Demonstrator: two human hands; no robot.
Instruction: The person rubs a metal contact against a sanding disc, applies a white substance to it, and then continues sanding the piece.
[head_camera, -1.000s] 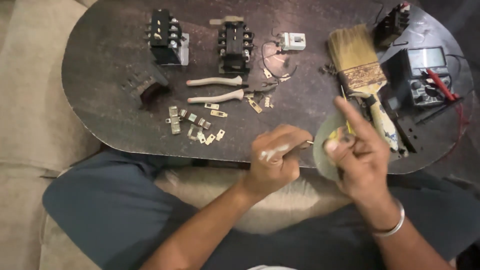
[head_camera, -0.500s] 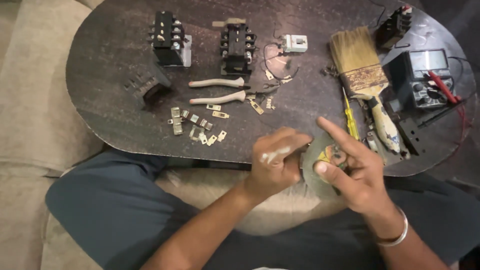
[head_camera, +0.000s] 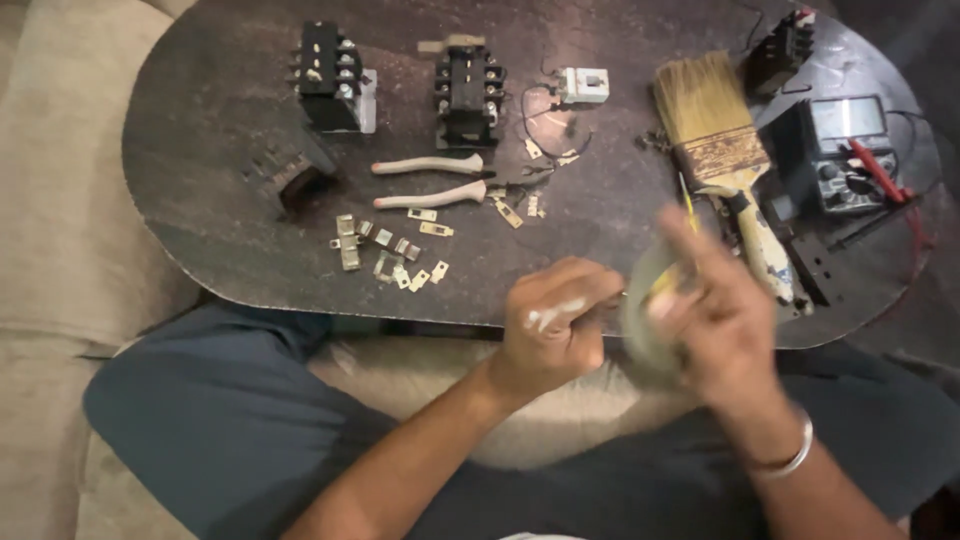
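Note:
My left hand (head_camera: 553, 327) is closed in a fist just in front of the near edge of the dark oval table (head_camera: 200, 150). It grips a small pale piece that is mostly hidden by the fingers. My right hand (head_camera: 722, 318) is blurred with motion right beside it. Its fingers are around a pale, roundish sheet or disc (head_camera: 643, 312) that sits between the two hands. A metal bangle (head_camera: 785, 462) circles my right wrist.
On the table lie a wide paintbrush (head_camera: 716, 130), a multimeter with red probes (head_camera: 842, 150), cream-handled pliers (head_camera: 430, 180), several small brass contacts (head_camera: 390, 255), black contactor blocks (head_camera: 330, 75) (head_camera: 468, 85) (head_camera: 782, 50), a white switch part (head_camera: 583, 86) and a dark coil piece (head_camera: 295, 180).
My right hand has shifted a little and is now blurred, its pointing finger no longer clearly stretched out. The left fist stays almost where it was.

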